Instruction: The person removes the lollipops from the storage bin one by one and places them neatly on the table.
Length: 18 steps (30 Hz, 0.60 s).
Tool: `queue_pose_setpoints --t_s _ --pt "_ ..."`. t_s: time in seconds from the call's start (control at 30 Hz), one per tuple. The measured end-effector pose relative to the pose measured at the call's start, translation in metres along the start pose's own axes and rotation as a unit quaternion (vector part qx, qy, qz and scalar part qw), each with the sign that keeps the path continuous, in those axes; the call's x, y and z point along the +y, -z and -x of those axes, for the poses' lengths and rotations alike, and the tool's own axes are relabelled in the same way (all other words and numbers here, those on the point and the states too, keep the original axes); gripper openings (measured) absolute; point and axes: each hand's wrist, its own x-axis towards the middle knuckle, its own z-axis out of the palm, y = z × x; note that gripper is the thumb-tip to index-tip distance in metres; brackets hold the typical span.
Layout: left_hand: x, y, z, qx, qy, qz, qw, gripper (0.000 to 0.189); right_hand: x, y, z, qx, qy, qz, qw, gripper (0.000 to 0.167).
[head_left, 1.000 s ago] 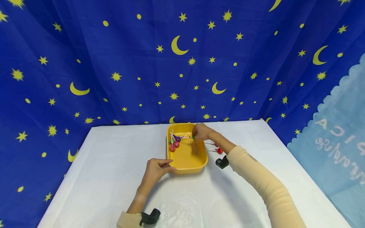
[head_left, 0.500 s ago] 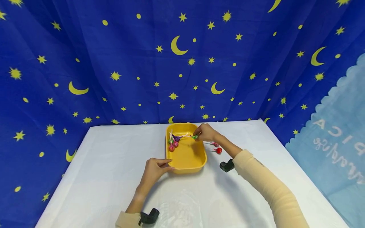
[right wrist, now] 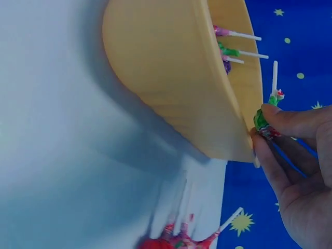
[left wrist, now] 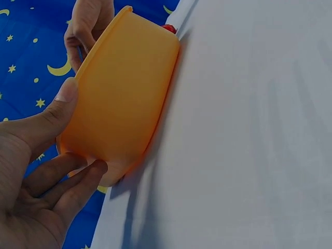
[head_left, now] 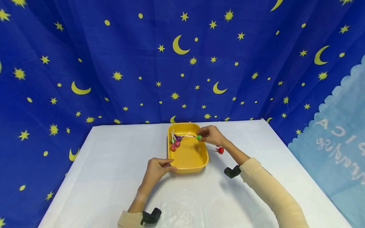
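Note:
My left hand (head_left: 155, 169) grips the near left corner of a yellow plastic tub (head_left: 189, 160), with the thumb at the rim and fingers against the wall in the left wrist view. At the tub's right side, my right hand (head_left: 213, 135) pinches a green-wrapped lollipop (right wrist: 259, 120) by its head between thumb and fingertip. Its white stick points up in the right wrist view, and it is held right by the rim. Inside the tub's left part lie several lollipops, among them a purple one (head_left: 178, 138), a green one and a pink one (head_left: 173, 148).
On the white table (head_left: 114, 158), just right of the tub, lie a red lollipop (head_left: 220, 150) and others beside it, partly behind the right hand. A blue star-patterned curtain (head_left: 137, 63) hangs behind the table. Black wrist cameras sit on both forearms.
My right hand has drawn a little to the right with the green lollipop, whose head now shows more. The left hand has stayed on the tub's corner.

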Motion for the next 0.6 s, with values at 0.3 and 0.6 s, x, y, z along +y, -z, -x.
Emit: queue_pose_setpoints --t_s 0.3,0.6 --pt "-0.002 0.001 0.002 0.0 0.008 0.003 1.0 0.029 0.012 -0.004 0.019 0.041 0.015 -0.071 0.9966 0.027" --pt "-0.002 0.001 0.0 -0.008 -0.004 0.02 0.9998 0.029 0.027 0.012 0.049 0.07 -0.008 -0.077 0.9946 0.027"
